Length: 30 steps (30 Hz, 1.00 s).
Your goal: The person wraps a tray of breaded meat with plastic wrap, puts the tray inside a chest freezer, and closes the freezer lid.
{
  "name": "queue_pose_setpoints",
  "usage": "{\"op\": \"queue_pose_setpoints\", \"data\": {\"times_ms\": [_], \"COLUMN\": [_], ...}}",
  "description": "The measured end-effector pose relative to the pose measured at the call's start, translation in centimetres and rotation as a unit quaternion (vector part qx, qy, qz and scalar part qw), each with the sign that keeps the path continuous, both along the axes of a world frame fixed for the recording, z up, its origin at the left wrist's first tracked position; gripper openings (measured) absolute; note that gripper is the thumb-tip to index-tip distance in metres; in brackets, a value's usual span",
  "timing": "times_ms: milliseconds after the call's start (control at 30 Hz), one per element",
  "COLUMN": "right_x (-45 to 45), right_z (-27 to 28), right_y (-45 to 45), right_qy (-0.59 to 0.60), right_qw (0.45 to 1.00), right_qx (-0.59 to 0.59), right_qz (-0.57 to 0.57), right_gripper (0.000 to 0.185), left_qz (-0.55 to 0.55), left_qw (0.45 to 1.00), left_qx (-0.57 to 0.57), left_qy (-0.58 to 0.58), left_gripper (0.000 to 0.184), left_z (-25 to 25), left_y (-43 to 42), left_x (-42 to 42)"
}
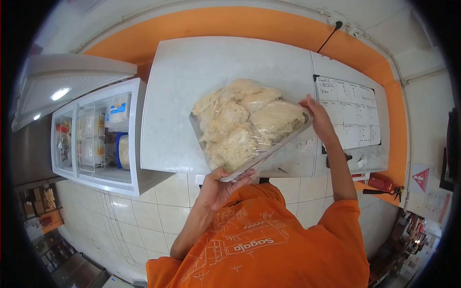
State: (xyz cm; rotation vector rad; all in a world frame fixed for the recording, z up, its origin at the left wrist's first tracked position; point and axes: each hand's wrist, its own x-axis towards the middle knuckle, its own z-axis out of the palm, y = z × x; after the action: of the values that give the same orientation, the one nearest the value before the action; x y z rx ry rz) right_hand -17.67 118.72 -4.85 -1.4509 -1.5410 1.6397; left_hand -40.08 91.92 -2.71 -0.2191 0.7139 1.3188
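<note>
Tray [284, 146] of pale lumpy dough [240, 115] under clear film, over the white desk [177, 105], one corner toward the orange shirt [269, 235]. Left hand [218, 189] pinches that near corner, thumb on top. Right hand [318, 117] at right corner, fingers bent around it; exact grip can't tell. Whiteboard [348, 113] right, open chest freezer [136, 144] left.

You wear the single camera on your head, facing forward and steeply down over your orange shirt [283, 245]. Its wide, round-edged view takes in the white surface [177, 72] within arm's reach, with the tiled floor [144, 209] farther below.
</note>
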Motion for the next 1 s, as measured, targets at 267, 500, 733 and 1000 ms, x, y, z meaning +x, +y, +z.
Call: {"op": "queue_pose_setpoints", "data": {"times_ms": [267, 500, 733, 1000], "right_x": [0.1, -4.1, -3.6, -5.6], "right_z": [0.6, -0.2, 2.0, 7.4], "right_y": [-12.4, -14.8, -15.2, -14.0], "right_qy": [0.217, 0.309, 0.27, 0.155], "right_qw": [0.859, 0.897, 0.908, 0.945], "right_qx": [-0.403, -0.259, -0.252, -0.239], "right_qz": [-0.231, -0.182, -0.197, -0.163], "right_gripper": [0.078, 0.066, 0.07, 0.076], "left_qz": [-0.029, -0.163, -0.41, -0.387], "left_qw": [0.999, 0.985, 0.877, 0.779], "left_qx": [-0.006, 0.024, 0.091, 0.028], "left_qy": [0.015, -0.047, 0.234, 0.492], "left_gripper": [0.055, 0.05, 0.051, 0.026], "left_z": [0.2, -3.1, -2.3, -16.7], "left_y": [-0.3, -1.3, -3.1, -5.9], "left_x": [1.8, 6.2, -0.7, -10.2]}}
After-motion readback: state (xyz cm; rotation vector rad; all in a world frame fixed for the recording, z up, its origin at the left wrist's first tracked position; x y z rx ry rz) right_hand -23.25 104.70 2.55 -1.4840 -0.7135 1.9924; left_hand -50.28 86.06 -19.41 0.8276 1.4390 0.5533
